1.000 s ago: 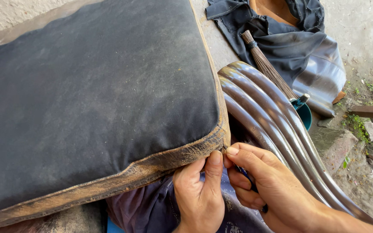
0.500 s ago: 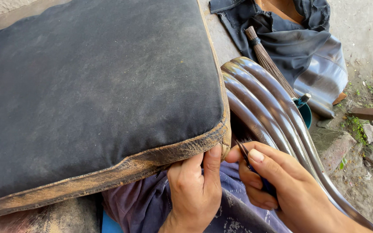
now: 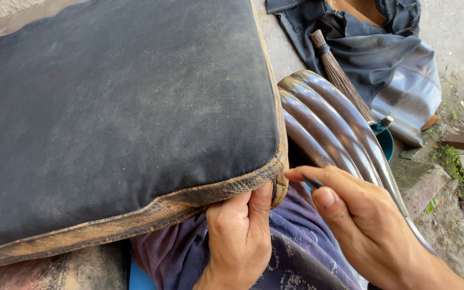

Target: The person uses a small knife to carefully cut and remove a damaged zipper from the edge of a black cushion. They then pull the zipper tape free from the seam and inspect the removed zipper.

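Left hand (image 3: 238,236) closed on the lower right corner of the big dark cushion (image 3: 119,118), thumb and fingers pinching the worn brown edge trim (image 3: 189,201). Cushion lies across the person's lap, on purple patterned cloth (image 3: 285,252). Right hand (image 3: 358,223) just beside that corner, fingers curled, pinching a thin dark tool (image 3: 312,180) between thumb and forefinger; tip points at the seam, can't tell if it touches. Ribbed brown padded piece (image 3: 331,126) just right of the cushion. Behind it: stick broom (image 3: 339,75), teal container (image 3: 385,137), dark clothes heap (image 3: 371,45).
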